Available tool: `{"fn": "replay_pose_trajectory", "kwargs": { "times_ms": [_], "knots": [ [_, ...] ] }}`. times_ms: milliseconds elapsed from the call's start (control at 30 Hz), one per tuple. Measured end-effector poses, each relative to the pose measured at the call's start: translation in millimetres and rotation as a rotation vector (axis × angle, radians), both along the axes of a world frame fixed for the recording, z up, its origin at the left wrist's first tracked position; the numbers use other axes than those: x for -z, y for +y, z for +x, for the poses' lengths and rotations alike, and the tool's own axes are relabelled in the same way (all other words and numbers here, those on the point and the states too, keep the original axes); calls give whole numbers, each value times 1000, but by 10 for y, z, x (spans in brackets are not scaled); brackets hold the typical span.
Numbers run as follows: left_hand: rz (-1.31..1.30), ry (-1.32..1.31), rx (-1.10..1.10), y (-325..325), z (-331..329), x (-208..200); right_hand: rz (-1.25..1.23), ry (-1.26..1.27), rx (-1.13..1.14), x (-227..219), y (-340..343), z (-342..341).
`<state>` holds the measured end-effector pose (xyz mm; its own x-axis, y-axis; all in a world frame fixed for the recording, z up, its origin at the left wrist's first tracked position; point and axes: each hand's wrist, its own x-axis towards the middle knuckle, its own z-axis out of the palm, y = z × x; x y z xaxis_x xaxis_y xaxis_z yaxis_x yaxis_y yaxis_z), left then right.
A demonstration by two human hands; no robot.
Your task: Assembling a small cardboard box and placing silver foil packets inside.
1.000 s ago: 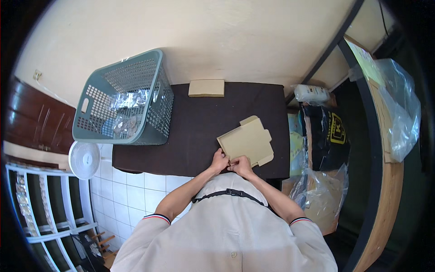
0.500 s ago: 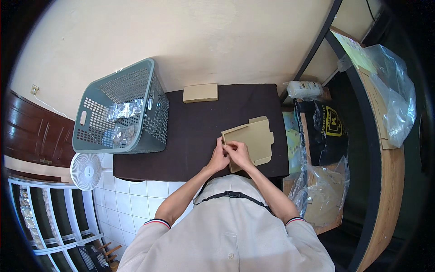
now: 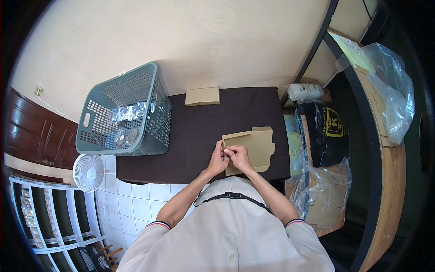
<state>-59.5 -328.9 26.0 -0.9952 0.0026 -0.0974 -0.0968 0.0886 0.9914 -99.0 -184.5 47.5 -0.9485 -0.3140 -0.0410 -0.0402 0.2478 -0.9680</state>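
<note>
Folding a flat, tan cardboard carton blank by hand, near the front edge of a rectangular table under a dark brown cloth, to the right of that table's middle. Gripping the blank at its left end with the left hand, with fingers bent against the outer side of the raised edge. Pinching the same edge from the inner side with the right hand, with thumb and fingertips drawn close together. Cannot tell which fingertip presses where, nor whether a small tab is caught between them, because of the overlap.

Judging by the raised edges, only partly formed. Done so far: a narrow wall turned up at the left end, and beside it a strip lifted along the far side. Not yet folded: a flap at the far right corner, a tongue on the right edge and a flap at the near right corner, all lying open toward the right end of the table. Probably several folds short of a closed shape, with nothing seen inside.

At the back edge of the table, left of its middle: a closed tan cardboard carton, apparently fully folded. On the left end of the table: a tall grey-green plastic basket with perforated walls, holding silvery packets, untouched by either hand.
</note>
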Motion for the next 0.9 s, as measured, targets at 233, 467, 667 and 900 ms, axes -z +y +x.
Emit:
{"fn": "replay_pose_trajectory", "kwargs": {
  "times_ms": [233,467,667,900],
  "knots": [
    [-250,82,30,-18,-78,-362,380,618,220,-613,-60,-54],
    [-324,131,-55,197,-106,-343,160,229,252,-643,-183,-274],
    [-279,184,-115,304,-36,-501,169,287,364,-575,-273,-157],
    [-371,-35,-100,239,-68,-515,-9,-40,248,-240,-68,-385]
  ]
}}
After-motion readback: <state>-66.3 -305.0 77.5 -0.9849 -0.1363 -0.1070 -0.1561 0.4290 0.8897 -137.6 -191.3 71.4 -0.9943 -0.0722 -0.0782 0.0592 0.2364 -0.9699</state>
